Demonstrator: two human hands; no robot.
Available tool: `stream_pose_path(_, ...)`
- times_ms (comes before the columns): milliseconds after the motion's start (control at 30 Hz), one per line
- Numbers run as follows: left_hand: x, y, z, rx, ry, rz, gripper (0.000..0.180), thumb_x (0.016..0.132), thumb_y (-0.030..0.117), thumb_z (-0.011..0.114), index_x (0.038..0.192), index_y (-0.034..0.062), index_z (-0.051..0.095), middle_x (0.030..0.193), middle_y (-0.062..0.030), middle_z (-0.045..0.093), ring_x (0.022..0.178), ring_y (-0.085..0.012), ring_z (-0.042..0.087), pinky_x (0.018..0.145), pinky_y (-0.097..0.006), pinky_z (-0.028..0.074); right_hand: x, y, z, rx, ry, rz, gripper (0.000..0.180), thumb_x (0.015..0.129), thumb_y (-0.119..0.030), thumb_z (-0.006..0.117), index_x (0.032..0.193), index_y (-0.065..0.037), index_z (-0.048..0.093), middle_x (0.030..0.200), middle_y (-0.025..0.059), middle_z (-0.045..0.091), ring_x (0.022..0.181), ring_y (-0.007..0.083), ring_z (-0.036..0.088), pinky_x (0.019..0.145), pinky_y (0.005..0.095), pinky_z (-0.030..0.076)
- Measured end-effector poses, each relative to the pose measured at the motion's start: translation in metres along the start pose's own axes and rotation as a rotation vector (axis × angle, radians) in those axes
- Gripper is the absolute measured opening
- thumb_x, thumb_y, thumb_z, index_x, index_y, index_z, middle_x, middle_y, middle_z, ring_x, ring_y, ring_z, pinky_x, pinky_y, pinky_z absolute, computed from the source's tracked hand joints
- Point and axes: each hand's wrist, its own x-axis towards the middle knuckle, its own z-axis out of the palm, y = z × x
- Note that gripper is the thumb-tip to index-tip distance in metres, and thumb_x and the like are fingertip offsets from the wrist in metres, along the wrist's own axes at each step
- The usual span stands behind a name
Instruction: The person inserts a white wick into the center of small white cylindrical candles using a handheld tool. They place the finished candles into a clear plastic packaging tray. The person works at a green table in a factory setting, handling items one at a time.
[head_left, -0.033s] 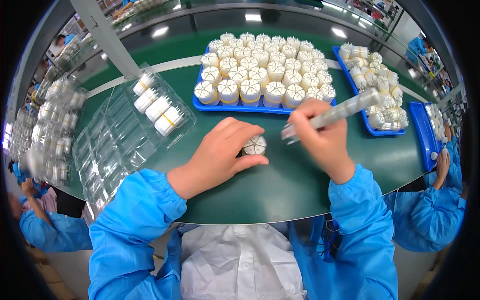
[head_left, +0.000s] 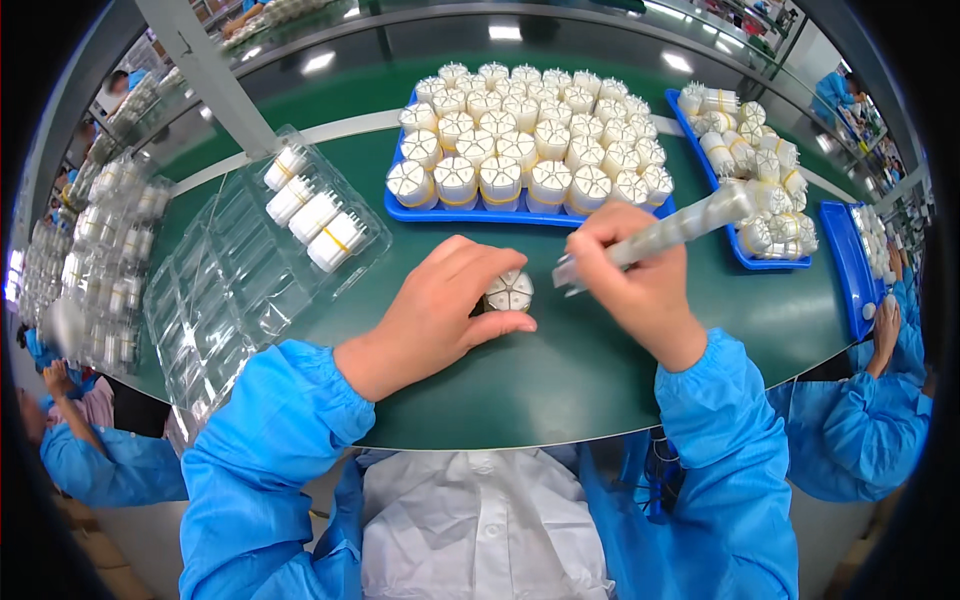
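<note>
My left hand [head_left: 440,310] curls its thumb and fingers round a short white cylinder [head_left: 510,291], which stands on the green table. The cylinder's round top is split into wedges by dark lines. Pen-fashion, my right hand [head_left: 640,285] grips a thick, pale pen-shaped tool [head_left: 685,222] with a tip that looks forked. That tip points left and hangs just right of the cylinder, apart from it. The tool's exact kind cannot be made out. Beyond both hands, a blue tray [head_left: 440,214] holds several rows of similar white cylinders, many with yellow bands.
At left lies a clear plastic blister tray [head_left: 235,265] with several white cylinders in its far right pockets. Stacked filled clear trays [head_left: 110,260] stand further left. A second blue tray [head_left: 765,265] holds jumbled cylinders at right. Co-workers in blue sleeves [head_left: 870,430] sit on both sides.
My right hand has shifted slightly left, bringing the tool's tip nearer the cylinder. The left hand and the cylinder stay in place.
</note>
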Motion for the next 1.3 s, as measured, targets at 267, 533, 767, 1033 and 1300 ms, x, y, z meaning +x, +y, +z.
stream_pose_path(267, -0.002, 0.0, 0.003, -0.129, -0.01, -0.08, 0.066, 0.076, 0.022, 0.088, 0.13, 0.0051, 0.055, 0.112, -0.0113, 0.066, 0.097, -0.0288, 0.062, 0.083, -0.038, 0.053, -0.003, -0.003, 0.015, -0.12, -0.065, -0.024, 0.012, 0.085, -0.008, 0.077, 0.08, -0.004, 0.067, 0.073, 0.0053, 0.064, 0.063, 0.0146, 0.059, 0.055, 0.031, 0.043)
stream_pose_path(533, 0.0, 0.002, 0.006, -0.046, 0.017, -0.043, 0.061, 0.077, 0.02, 0.086, 0.126, 0.0031, 0.055, 0.116, -0.014, 0.062, 0.102, -0.0336, 0.06, 0.085, -0.041, 0.051, -0.008, -0.005, 0.023, -0.147, -0.112, 0.064, 0.014, 0.088, -0.01, 0.076, 0.079, -0.003, 0.066, 0.074, 0.0055, 0.063, 0.064, 0.0149, 0.059, 0.057, 0.0311, 0.045)
stream_pose_path(767, -0.005, 0.009, 0.01, -0.193, 0.01, -0.117, 0.052, 0.081, 0.009, 0.077, 0.126, 0.0031, 0.052, 0.116, -0.0152, 0.06, 0.107, -0.0364, 0.059, 0.09, -0.043, 0.05, -0.003, -0.01, 0.013, 0.055, 0.049, 0.157, 0.013, 0.088, -0.006, 0.072, 0.076, -0.002, 0.067, 0.073, 0.0031, 0.064, 0.064, 0.0126, 0.057, 0.057, 0.0298, 0.043)
stream_pose_path(1033, -0.004, 0.012, 0.011, -0.244, 0.033, -0.114, 0.053, 0.081, 0.007, 0.076, 0.128, 0.0038, 0.051, 0.115, -0.015, 0.061, 0.106, -0.0343, 0.06, 0.089, -0.043, 0.05, -0.009, -0.007, 0.017, -0.103, -0.107, 0.099, 0.013, 0.088, -0.008, 0.074, 0.081, -0.002, 0.066, 0.074, 0.0048, 0.063, 0.065, 0.0144, 0.059, 0.058, 0.0311, 0.045)
stream_pose_path(1300, -0.006, 0.012, 0.013, -0.111, 0.022, -0.148, 0.063, 0.077, 0.007, 0.082, 0.132, 0.0029, 0.053, 0.12, -0.0152, 0.064, 0.107, -0.0265, 0.064, 0.087, -0.036, 0.053, -0.009, -0.004, 0.014, -0.001, -0.001, 0.091, 0.013, 0.088, -0.007, 0.074, 0.08, -0.001, 0.065, 0.073, 0.0039, 0.064, 0.065, 0.012, 0.058, 0.058, 0.0302, 0.044)
